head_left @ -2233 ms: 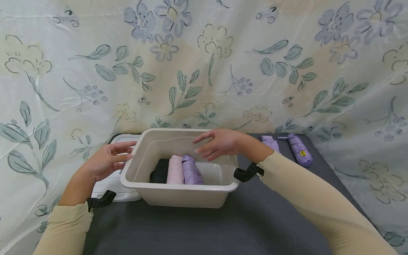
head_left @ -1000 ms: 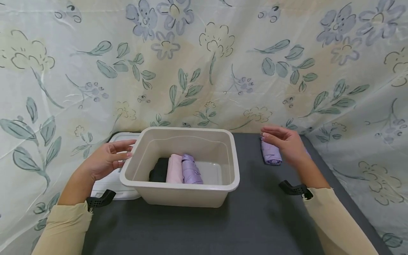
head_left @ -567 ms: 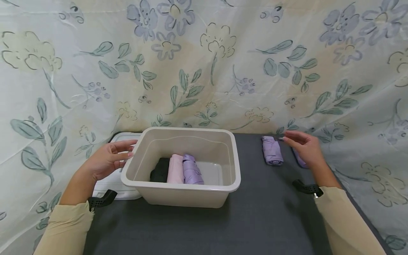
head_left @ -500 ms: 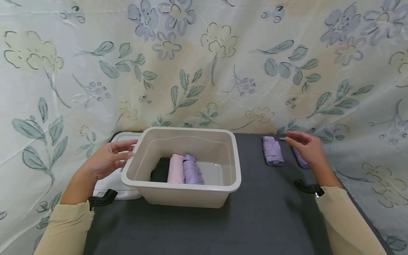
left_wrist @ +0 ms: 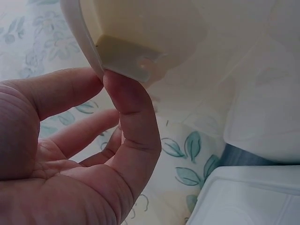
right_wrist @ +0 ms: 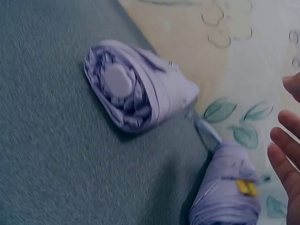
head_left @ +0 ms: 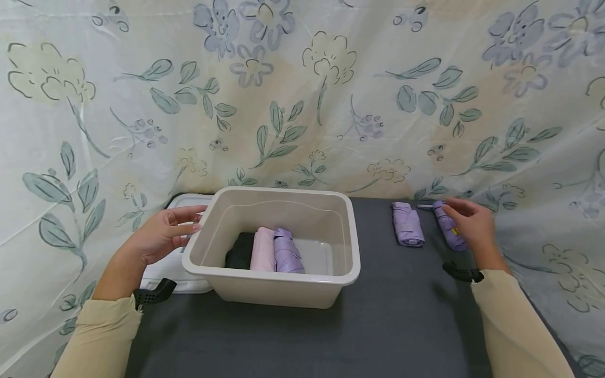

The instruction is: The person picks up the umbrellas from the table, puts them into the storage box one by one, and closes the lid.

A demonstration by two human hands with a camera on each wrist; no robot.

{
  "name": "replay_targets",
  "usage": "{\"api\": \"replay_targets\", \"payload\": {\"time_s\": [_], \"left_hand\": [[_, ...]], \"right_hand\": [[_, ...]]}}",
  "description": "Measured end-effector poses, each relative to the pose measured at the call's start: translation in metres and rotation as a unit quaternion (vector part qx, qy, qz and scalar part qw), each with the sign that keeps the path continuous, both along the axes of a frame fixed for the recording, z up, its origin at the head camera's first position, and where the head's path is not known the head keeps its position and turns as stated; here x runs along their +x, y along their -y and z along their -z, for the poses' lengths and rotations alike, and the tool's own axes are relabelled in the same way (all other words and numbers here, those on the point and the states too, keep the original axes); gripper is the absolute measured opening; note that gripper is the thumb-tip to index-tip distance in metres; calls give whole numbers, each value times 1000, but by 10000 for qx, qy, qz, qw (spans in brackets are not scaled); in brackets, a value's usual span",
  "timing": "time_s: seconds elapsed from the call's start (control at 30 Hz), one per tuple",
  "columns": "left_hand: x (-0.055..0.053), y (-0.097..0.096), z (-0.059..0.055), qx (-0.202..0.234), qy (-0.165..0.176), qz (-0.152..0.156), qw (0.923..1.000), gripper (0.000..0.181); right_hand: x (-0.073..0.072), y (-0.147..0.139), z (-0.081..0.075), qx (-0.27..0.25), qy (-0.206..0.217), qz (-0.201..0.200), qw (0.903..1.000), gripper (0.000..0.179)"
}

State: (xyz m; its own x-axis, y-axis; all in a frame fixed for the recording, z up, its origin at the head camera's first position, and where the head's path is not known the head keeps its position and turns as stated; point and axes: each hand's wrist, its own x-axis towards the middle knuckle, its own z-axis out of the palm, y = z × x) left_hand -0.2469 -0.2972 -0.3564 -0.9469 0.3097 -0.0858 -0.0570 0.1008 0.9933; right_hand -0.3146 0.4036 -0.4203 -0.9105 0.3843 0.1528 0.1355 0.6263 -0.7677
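One left hand [head_left: 163, 236] pinching a storage bin [head_left: 279, 293], one right hand [head_left: 472, 223] beside a tagged umbrella [head_left: 446, 221]

Nearest, two forearms in beige sleeves [head_left: 520, 325] reach in on either side of the storage bin, each wearing a black wrist mount [head_left: 153, 294]. A dark gray tabletop [head_left: 283, 341] spreads in front of the bin and to its right.

The bin is beige plastic and uncovered. Side by side inside it, from its left end toward its middle, lie a black bundle [head_left: 240, 251], a pink roll [head_left: 262, 249] and a lilac roll [head_left: 288, 252].

At the bin's left rim, the left hand grips the edge between thumb and finger. A white lid [head_left: 177, 278] lies left of the bin, partly hidden by it.

Right of the bin rests a folded lilac umbrella [head_left: 407, 226]. Farther right lies the tagged umbrella, also lilac, with a yellow tag [right_wrist: 247, 187]. Just beside it the right hand is relaxed, fingers loosely bent; whether they touch it, I cannot tell.

Behind the bin hangs a pale curtain [head_left: 302, 79] printed with flowers and leaves.
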Motion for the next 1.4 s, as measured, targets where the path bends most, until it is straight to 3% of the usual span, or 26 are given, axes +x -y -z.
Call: {"api": "replay_targets", "payload": {"time_s": [0.3,0.6,0.7,1.03,1.4], "left_hand": [[2,-1,-1,-62,27,-48,10000,46],[2,-1,0,34,59,-35,10000,45],[2,0,2,77,54,-39,9999,44],[0,-1,3,121,25,22,9999,45],[-1,1,3,113,56,-45,9999,47]], "right_hand": [[-8,-20,14,155,458,127,9987,67],[-13,-44,19,149,1813,-319,9828,81],[-17,-48,20,133,2051,-442,9777,84],[-28,-58,26,316,2063,-796,9747,83],[-32,-53,20,312,2315,-761,9694,86]]}}
